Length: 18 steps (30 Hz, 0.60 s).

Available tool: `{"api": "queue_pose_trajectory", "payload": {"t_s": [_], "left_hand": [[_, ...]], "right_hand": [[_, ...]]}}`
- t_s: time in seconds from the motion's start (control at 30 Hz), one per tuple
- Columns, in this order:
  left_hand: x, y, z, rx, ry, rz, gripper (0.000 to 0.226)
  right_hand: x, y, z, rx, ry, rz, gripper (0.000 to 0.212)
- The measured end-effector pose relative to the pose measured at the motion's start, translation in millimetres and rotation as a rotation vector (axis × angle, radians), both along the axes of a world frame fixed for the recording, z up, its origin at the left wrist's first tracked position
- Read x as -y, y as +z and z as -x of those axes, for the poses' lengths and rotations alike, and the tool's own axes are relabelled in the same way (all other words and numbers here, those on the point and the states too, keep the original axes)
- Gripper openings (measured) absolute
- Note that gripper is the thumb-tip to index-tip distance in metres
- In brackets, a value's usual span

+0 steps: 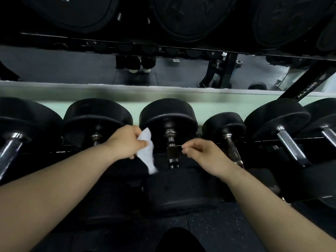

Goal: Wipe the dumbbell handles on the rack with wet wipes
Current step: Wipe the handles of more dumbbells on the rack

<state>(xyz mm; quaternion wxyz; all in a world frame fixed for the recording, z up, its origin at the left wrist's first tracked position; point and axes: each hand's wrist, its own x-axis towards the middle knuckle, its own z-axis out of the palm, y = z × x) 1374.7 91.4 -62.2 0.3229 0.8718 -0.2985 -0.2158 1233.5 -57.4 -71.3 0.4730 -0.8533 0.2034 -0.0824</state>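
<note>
Setting identified as a gym. Black dumbbells [169, 115] are lined up on a 2-tier rack [309, 77], with more weights [181, 15] stored on the upper tier. A wall mirror [72, 68] is mounted behind, in which a black metal frame [224, 70] is reflected. Speckled rubber floor [218, 220] is seen below.

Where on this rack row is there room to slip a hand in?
Free: the gap between the dark handle and chrome handle at right. Crowded: the centre handle, flanked by the wet wipe in the left hand and the right hand.
</note>
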Motion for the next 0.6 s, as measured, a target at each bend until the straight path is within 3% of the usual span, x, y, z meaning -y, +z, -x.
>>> {"api": "queue_pose_trajectory", "payload": {"t_s": [0.17,0.37,0.6], "left_hand": [[-3,-8,-17,-0.163,0.007,-0.028,0.016],[29,-29,-13,-0.396,0.058,0.047,0.003],[64,-43,-7,-0.555,0.096,0.252,0.017]], "right_hand": [[-13,-22,19,-0.03,-0.165,-0.047,0.028],[-15,-22,19,-0.053,-0.226,-0.036,0.03],[-16,-21,19,-0.056,-0.265,-0.012,0.027]]}}
